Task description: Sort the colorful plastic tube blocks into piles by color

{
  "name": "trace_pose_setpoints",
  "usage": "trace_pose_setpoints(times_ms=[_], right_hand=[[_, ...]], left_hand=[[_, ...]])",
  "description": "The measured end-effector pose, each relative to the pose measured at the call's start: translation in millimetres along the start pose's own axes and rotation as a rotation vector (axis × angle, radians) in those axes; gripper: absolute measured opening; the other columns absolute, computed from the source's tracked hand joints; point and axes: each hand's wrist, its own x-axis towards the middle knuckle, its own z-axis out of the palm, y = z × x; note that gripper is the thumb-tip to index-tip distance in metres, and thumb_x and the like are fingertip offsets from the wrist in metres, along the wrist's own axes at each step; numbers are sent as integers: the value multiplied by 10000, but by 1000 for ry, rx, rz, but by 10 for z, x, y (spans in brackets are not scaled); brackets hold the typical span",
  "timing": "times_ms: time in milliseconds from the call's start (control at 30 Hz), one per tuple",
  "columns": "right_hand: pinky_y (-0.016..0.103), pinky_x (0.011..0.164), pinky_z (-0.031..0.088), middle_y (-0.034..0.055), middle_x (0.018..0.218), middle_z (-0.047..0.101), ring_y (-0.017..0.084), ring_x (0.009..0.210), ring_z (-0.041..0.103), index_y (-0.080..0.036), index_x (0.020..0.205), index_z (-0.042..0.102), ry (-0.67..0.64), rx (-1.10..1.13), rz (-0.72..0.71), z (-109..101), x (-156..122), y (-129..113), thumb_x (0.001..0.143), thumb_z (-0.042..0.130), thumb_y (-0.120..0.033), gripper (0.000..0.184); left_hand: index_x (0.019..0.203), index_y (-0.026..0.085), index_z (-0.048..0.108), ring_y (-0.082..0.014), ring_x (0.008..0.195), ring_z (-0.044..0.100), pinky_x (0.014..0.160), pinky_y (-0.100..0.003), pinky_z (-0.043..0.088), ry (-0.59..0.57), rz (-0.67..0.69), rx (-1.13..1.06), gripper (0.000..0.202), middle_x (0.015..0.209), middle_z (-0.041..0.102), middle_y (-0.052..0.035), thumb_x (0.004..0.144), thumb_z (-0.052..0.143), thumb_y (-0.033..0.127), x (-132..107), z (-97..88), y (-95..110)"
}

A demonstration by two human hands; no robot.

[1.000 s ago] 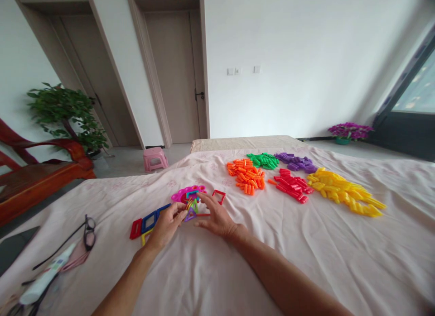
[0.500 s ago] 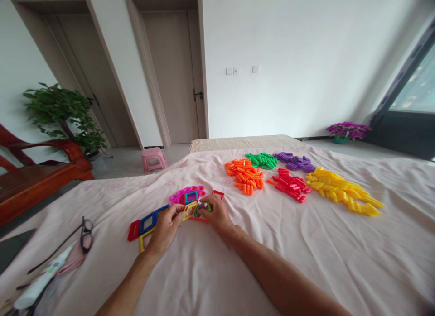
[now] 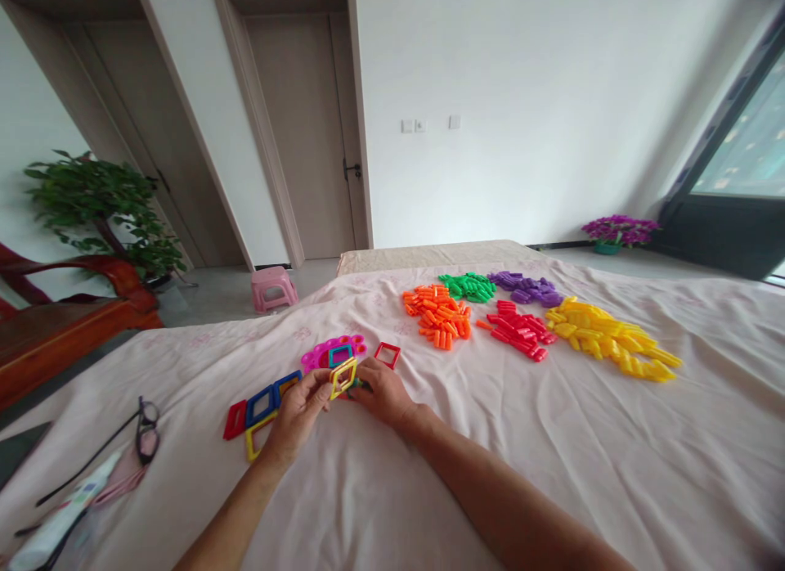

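My left hand (image 3: 302,403) pinches a yellow square frame tile (image 3: 344,378), held upright above the cloth. Close beside it, my right hand (image 3: 383,388) has its fingers curled at the tile's right side; a bit of green shows at the fingertips, too hidden to name. Behind the hands lies a pink scalloped tray (image 3: 311,358) with a teal square frame tile (image 3: 339,356) at its front. A red square tile (image 3: 388,355) rests just past my right hand. Left of my left hand are blue frame tiles (image 3: 262,403), a red one (image 3: 235,420) and a yellow one (image 3: 253,442).
To the right lie piles of orange (image 3: 438,316), green (image 3: 469,287), purple (image 3: 526,289), red (image 3: 518,332) and yellow (image 3: 613,342) plastic pieces. Glasses (image 3: 147,432) and a white tube-shaped thing (image 3: 70,505) lie at the left. A pink stool (image 3: 274,289) stands beyond the table.
My right hand has drawn slightly inward and left, uncovering the red square tile. My left hand still holds the yellow tile, now more upright. The whole view has shifted slightly.
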Motion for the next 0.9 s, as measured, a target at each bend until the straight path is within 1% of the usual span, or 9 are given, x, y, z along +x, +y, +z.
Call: trace_pose_setpoints(times_ms=[100,167,333,433,500,600,700,800,900], right_hand=[[307,886,465,41,1035,713,196,967,633,-264,1026,762,-81,20,-110,10,2,4,891,654,-212,180],[334,944,449,30,1053,729,200,998,638,-273,999,769,-93,81,-135,4,8,0,891,635,-206,185],[286,720,502,55,938,729,187,853,646,-215,1065,737,182,452,261,-142,38,-22,939,547,-382,283],[242,577,461,67,926,716,168,769,631,-193,1180,691,205,670,362,-273,66,-17,942,501,-520,447],[223,517,420,47,820,697,141,653,595,-172,1161,692,215,721,403,-324,95,29,881,576,-523,464],[207,447,362,-3,644,631,102,500,502,-143,1001,703,333,707,517,-339,141,180,764,665,-443,385],[215,427,378,-19,593,597,104,459,477,-149,902,672,423,659,622,-342,146,376,747,614,-358,267],[238,467,435,-22,593,586,128,482,512,-154,949,666,402,508,671,-364,97,533,782,525,-264,244],[259,582,492,23,731,662,150,610,595,-157,1005,696,349,193,615,-384,40,612,814,497,-198,280]], left_hand=[[1037,152,654,-116,665,520,674,-251,461,12,15,-99,352,782,632,-4,867,619,459,3,-11,-6],[1067,163,657,-123,680,534,692,-255,466,46,35,-29,352,777,632,-1,883,605,458,6,-23,-13],[1051,205,701,-186,891,650,843,-316,494,28,218,378,274,962,712,-57,924,560,404,54,12,-30],[1044,238,720,-204,997,654,922,-340,483,-41,385,558,247,1037,723,-71,951,522,354,145,130,-8],[1072,256,722,-209,1037,642,951,-349,474,-106,427,647,259,1047,722,-73,965,496,324,227,244,23],[1128,263,704,-208,1087,624,977,-355,473,-153,382,716,272,1101,702,-78,962,488,260,360,429,48],[1118,249,693,-193,1107,621,970,-331,489,-145,316,730,274,1160,671,-77,930,508,174,470,588,0],[1134,219,677,-192,1121,621,975,-317,486,-126,254,752,302,1195,652,-91,898,519,118,521,700,-102],[1207,164,638,-255,1197,593,991,-371,473,-75,170,790,335,1235,634,-152,882,557,146,524,759,-199]])
